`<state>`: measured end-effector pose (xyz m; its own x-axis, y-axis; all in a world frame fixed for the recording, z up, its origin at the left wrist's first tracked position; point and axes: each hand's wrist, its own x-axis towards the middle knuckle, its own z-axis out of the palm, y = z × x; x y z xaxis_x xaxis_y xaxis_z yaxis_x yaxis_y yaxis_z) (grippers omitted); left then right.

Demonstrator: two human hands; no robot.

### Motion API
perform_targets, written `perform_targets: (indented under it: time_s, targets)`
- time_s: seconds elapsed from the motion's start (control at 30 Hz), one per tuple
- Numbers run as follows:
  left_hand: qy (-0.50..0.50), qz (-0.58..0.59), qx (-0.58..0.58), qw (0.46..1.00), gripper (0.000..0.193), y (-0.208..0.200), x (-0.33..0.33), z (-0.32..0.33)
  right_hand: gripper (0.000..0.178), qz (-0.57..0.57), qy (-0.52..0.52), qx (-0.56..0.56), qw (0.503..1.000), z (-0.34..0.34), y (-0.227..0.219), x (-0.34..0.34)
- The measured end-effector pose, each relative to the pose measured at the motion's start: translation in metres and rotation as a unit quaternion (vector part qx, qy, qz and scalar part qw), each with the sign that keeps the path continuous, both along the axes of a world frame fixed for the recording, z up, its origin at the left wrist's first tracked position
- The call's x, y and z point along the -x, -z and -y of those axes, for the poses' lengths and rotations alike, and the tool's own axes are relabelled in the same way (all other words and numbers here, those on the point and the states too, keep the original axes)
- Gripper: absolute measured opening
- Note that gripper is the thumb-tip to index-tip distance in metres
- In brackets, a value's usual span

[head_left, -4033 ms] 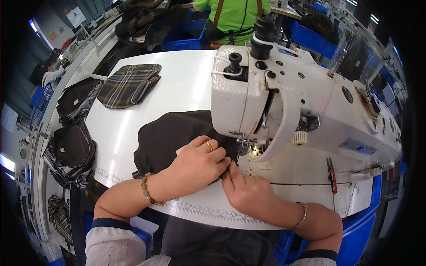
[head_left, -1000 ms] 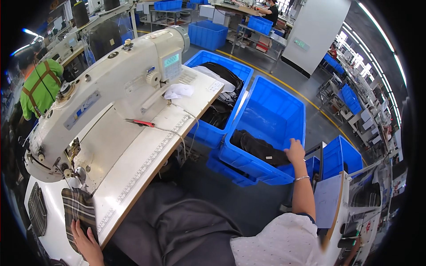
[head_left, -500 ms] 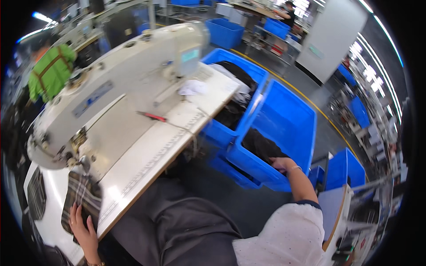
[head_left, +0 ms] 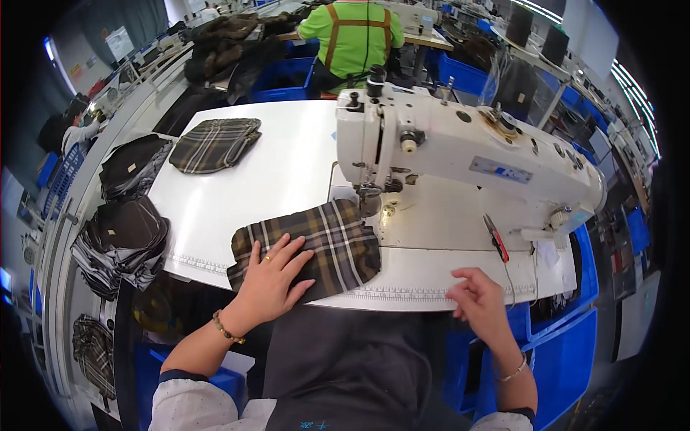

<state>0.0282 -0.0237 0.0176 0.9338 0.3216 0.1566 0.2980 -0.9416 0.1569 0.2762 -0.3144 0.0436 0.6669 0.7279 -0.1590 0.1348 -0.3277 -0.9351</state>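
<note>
My left hand [head_left: 269, 284] lies with spread fingers on a brown, black and white plaid fabric piece [head_left: 327, 244], pressing it to the white sewing table [head_left: 287, 172]. The far right corner of this piece reaches the needle area of a white sewing machine [head_left: 460, 144]; whether it lies under the presser foot I cannot tell. My right hand [head_left: 478, 302] hovers by the table's front edge, fingers loosely bent and apart, nothing visible in them. Beyond it on the table lie red-handled thread snips [head_left: 496, 238]. A second plaid piece [head_left: 215, 145] rests at the far left.
Stacks of dark fabric pieces [head_left: 122, 233] stand left of the table. Another plaid piece [head_left: 93, 352] hangs lower left. Blue bins [head_left: 568, 366] stand at the right, below the tabletop. A person in a green top [head_left: 352, 36] sits beyond the table.
The view has swung left from the blue bins to the table. My right hand has left the bin with dark cloth and come to the table's front edge. My left hand stays on the plaid piece.
</note>
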Motion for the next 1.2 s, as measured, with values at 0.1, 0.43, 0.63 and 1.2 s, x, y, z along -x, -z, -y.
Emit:
perform_targets:
  time_s: [0.1, 0.43, 0.63, 1.2]
  targets:
    - [0.007, 0.016, -0.005, 1.000, 0.050, 0.003, 0.005, -0.005, 0.045, 0.046, -0.086, -0.023, 0.995, -0.088, 0.012, 0.010]
    - [-0.025, 0.039, 0.014, 0.999, 0.050, 0.004, 0.036, -0.052, 0.033, 0.242, -0.270, -0.104, 0.926, -0.213, 0.038, 0.020]
    - [-0.020, 0.024, 0.049, 0.998, 0.049, -0.003, 0.050, -0.068, 0.040, 0.302, -0.257, -0.053, 0.916, -0.203, 0.035, 0.025]
    - [-0.237, -0.249, -0.105, 0.933, 0.025, -0.066, 0.182, -0.234, 0.018, 0.131, -0.263, -0.122, 0.948, -0.204, 0.047, 0.027]
